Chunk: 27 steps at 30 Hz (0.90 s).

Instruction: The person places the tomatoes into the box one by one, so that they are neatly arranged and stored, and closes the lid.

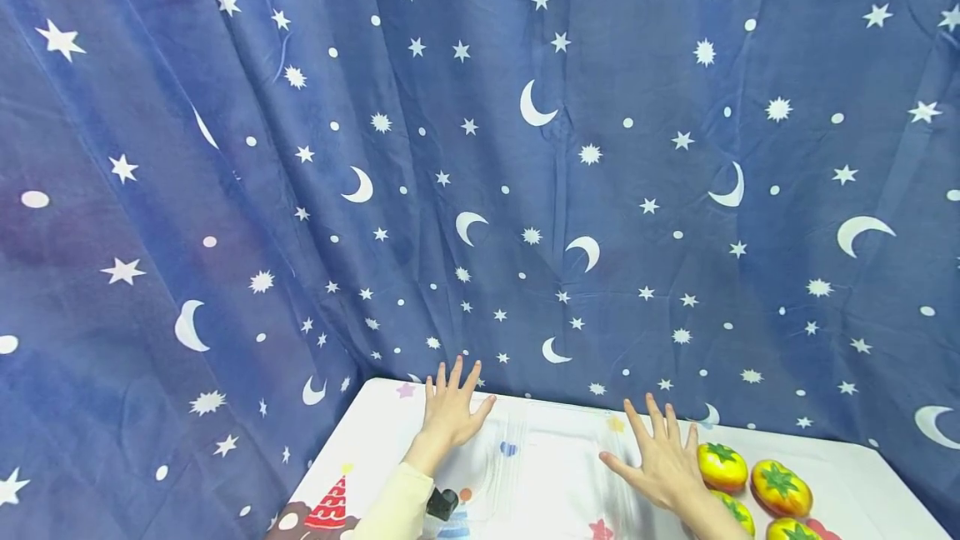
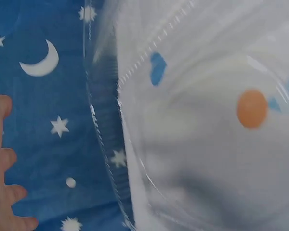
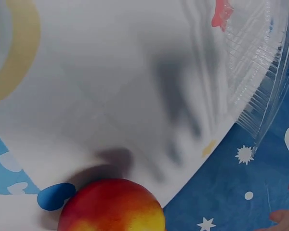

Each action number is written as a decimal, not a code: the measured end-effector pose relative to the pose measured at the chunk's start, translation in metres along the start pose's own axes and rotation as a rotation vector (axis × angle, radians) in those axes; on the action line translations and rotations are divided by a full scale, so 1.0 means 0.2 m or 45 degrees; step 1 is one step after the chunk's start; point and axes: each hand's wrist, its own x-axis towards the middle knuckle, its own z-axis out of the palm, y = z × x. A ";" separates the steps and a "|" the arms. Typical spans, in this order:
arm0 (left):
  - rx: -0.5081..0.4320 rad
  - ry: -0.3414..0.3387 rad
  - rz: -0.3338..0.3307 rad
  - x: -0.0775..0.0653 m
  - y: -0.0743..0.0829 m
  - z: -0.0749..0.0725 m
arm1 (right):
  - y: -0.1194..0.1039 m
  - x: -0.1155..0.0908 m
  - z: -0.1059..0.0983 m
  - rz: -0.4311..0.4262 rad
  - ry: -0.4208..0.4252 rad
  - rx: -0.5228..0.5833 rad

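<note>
My left hand [image 1: 448, 417] is spread, fingers straight, over the far left part of the table and holds nothing. Its fingertips [image 2: 14, 192] show at the left edge of the left wrist view. Between my hands lies a clear plastic container [image 2: 106, 154] with a ribbed rim. My right hand [image 1: 666, 463] is also spread and holds nothing, right of the container. Just beyond it sit several glossy yellow-and-red fruits with green star-shaped tops, the nearest a yellow fruit [image 1: 722, 465]. One red-and-yellow fruit [image 3: 113, 209] is partly visible at the bottom of the right wrist view.
The white table [image 1: 847, 473] bears printed shapes, including a red party hat [image 1: 330, 507]. A blue curtain [image 1: 480, 148] with moons and stars hangs along the table's back and left edges. A small black device [image 1: 442, 504] sits at my left wrist.
</note>
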 end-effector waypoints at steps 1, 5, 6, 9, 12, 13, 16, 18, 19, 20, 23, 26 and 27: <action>0.004 -0.003 -0.008 0.00 -0.02 0.00 | 0.00 0.00 0.00 0.000 -0.008 -0.008; -0.027 -0.021 -0.035 -0.02 -0.11 0.01 | 0.02 -0.01 0.00 -0.005 -0.026 -0.004; -0.041 -0.024 -0.041 -0.02 -0.13 0.01 | 0.03 -0.01 -0.01 -0.005 -0.032 0.001; -0.083 -0.017 -0.047 -0.04 -0.19 0.03 | 0.05 -0.01 -0.02 0.004 -0.052 0.017; -0.116 0.003 -0.044 -0.06 -0.24 0.04 | 0.07 0.00 -0.03 0.021 -0.077 0.007; -0.125 0.012 -0.045 -0.07 -0.25 0.05 | 0.08 0.00 -0.03 0.025 -0.083 0.003; -0.160 0.036 -0.056 -0.09 -0.27 0.07 | 0.11 0.00 -0.04 0.033 -0.102 -0.015; -0.201 0.041 -0.072 -0.10 -0.29 0.08 | 0.14 0.01 -0.05 0.035 -0.109 -0.025; -0.228 0.040 -0.076 -0.11 -0.30 0.09 | 0.15 0.02 -0.06 0.041 -0.115 -0.032; -0.256 0.046 -0.073 -0.11 -0.30 0.09 | 0.16 0.02 -0.07 0.048 -0.124 -0.034; -0.354 0.059 -0.065 -0.12 -0.31 0.10 | 0.21 0.04 -0.10 0.079 -0.167 -0.021; -0.419 0.074 -0.042 -0.14 -0.32 0.12 | 0.27 0.06 -0.14 0.115 -0.216 -0.007; -0.430 0.075 -0.041 -0.14 -0.33 0.12 | 0.30 0.06 -0.15 0.125 -0.228 -0.012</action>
